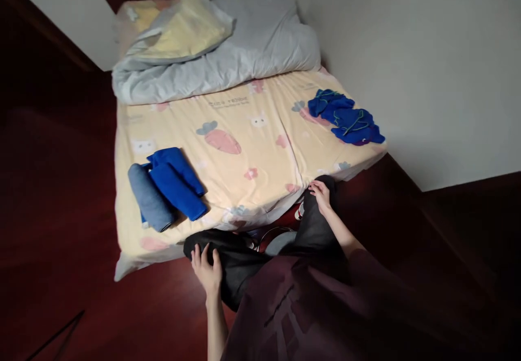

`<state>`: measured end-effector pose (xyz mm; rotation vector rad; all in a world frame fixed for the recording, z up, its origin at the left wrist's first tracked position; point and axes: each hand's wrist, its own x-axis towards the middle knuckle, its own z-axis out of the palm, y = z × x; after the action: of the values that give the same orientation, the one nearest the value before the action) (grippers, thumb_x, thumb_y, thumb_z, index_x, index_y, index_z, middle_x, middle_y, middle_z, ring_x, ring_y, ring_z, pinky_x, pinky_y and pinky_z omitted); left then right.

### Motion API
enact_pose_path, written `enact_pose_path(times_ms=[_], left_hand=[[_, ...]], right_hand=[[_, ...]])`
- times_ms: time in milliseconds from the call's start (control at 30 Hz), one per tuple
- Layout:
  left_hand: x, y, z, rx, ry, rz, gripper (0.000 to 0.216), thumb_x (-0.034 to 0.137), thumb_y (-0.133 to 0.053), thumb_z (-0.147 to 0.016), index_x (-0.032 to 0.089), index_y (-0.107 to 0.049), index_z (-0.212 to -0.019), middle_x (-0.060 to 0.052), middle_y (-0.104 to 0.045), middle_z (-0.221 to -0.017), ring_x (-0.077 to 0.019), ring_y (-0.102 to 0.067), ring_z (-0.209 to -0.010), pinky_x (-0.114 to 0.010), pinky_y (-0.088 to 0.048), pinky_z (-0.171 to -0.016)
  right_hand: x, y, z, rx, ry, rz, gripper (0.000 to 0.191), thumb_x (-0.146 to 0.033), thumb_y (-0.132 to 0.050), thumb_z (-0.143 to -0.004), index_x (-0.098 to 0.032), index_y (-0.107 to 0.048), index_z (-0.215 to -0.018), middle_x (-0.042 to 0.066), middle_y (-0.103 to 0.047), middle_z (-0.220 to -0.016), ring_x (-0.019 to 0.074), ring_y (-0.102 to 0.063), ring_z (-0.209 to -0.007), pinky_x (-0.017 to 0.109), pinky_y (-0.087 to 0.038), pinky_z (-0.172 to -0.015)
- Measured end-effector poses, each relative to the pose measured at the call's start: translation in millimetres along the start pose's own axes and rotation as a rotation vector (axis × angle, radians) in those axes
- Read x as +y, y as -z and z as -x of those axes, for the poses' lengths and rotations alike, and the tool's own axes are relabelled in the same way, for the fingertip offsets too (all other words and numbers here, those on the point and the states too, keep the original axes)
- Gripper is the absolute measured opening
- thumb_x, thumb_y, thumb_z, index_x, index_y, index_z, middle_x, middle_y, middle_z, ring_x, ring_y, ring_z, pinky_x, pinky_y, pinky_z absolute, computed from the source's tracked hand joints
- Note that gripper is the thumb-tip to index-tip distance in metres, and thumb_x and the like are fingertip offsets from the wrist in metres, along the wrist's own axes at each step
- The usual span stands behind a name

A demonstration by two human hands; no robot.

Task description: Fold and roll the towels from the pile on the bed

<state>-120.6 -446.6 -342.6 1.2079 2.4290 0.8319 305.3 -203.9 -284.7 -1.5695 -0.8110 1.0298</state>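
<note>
My left hand (207,271) rests on my left knee, fingers spread over the dark trousers (240,266). On the right knee lies my right hand (321,195), its fingers loosely stretched out; neither hand holds anything. Beyond the left hand, near the bed's front left corner, a grey-blue rolled cloth (150,198) lies beside folded blue cloth (179,187) in long, neat bundles. Farther off, past my right hand, two crumpled blue garments (350,119) with thin green cords lie at the right edge of the bed. What kind of garments they are, I cannot tell.
The bed has a yellow sheet (260,171) printed with carrots and rabbits. A bunched grey quilt (268,35) with a yellow lining covers its far end. A pale wall (427,73) borders the right side. Dark red floor (61,225) stretches along the left.
</note>
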Motion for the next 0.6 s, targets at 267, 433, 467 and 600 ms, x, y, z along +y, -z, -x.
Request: enact_pose_path(times_ms=[267,433,467,600], left_hand=[[12.9,-7.4,14.6,0.018,0.013,-0.146,0.07,0.056,-0.041,-0.104,0.008,-0.066,-0.149,-0.027,-0.035,-0.175,-0.0466,-0.027,-0.166,-0.069,-0.027,-0.132],[23.5,-18.7,19.9,0.087,0.031,-0.215,0.07,0.057,-0.037,-0.103,0.011,-0.069,-0.146,-0.025,-0.041,-0.173,-0.0431,-0.033,-0.165,-0.063,-0.032,-0.132],[24.6,-19.6,19.8,0.09,0.036,-0.226,0.068,0.056,-0.038,-0.102,0.013,-0.069,-0.146,-0.023,-0.042,-0.173,-0.0421,-0.034,-0.165,-0.062,-0.033,-0.132],[25.5,-19.0,15.4,0.104,0.051,-0.265,0.062,0.05,-0.045,-0.098,0.019,-0.07,-0.145,-0.018,-0.049,-0.169,-0.0405,-0.039,-0.163,-0.059,-0.036,-0.132]], right_hand=[[-26.6,51.3,-134.0,0.164,0.192,0.14,0.034,-0.037,-0.069,-0.079,-0.017,-0.075,-0.107,0.014,-0.069,-0.132,0.021,-0.067,-0.105,0.036,-0.061,-0.095],[-66.8,57.5,-228.9,0.198,0.275,0.161,0.034,-0.028,-0.066,-0.081,-0.015,-0.076,-0.111,0.018,-0.063,-0.142,0.0208,-0.061,-0.116,0.039,-0.055,-0.107],[-73.5,56.5,-242.4,0.191,0.285,0.169,0.036,-0.028,-0.067,-0.082,-0.015,-0.076,-0.114,0.017,-0.064,-0.14,0.0214,-0.06,-0.12,0.039,-0.054,-0.109],[-93.3,54.1,-283.5,0.177,0.312,0.271,0.044,-0.029,-0.074,-0.08,-0.016,-0.074,-0.122,0.015,-0.065,-0.135,0.026,-0.059,-0.129,0.042,-0.052,-0.114]])
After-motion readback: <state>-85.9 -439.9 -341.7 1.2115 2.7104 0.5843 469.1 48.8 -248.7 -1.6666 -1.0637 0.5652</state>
